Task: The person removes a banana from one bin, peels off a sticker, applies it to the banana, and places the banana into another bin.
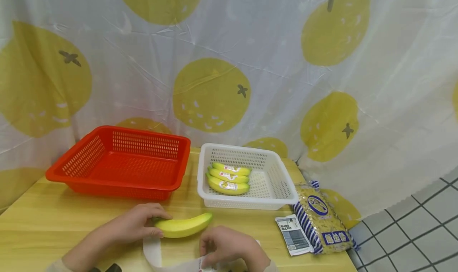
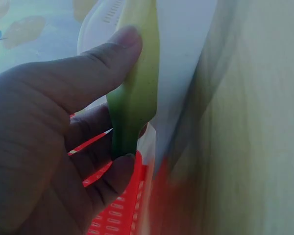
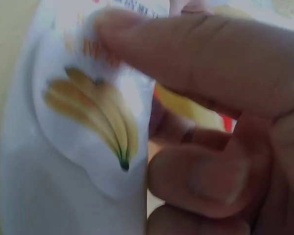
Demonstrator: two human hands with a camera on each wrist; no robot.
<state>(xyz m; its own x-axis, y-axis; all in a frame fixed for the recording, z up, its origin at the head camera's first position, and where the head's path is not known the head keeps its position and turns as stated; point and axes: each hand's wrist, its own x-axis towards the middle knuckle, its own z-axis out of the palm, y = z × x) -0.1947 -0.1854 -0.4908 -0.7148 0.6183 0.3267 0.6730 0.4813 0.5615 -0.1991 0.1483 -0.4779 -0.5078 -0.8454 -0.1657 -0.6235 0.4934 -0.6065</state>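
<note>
A single yellow banana (image 1: 184, 227) with greenish tips lies low over the table's front part; no label shows on its visible side. My left hand (image 1: 137, 222) grips it at one end, thumb on one side and fingers on the other, as the left wrist view shows. To its right, my right hand (image 1: 229, 243) pinches a white backing strip (image 1: 153, 253), which loops across below the banana. On that strip, in the right wrist view, is a label (image 3: 90, 117) printed with bananas, the thumb over its upper part.
Behind my left hand stands a red basket (image 1: 119, 189). The white basket (image 1: 234, 201) beside it holds three labelled bananas (image 1: 229, 178) at its left side. At the right edge lie a flat packet (image 1: 294, 235) and a bag of noodles (image 1: 323, 220). A lemon-print curtain (image 1: 275, 97) hangs behind.
</note>
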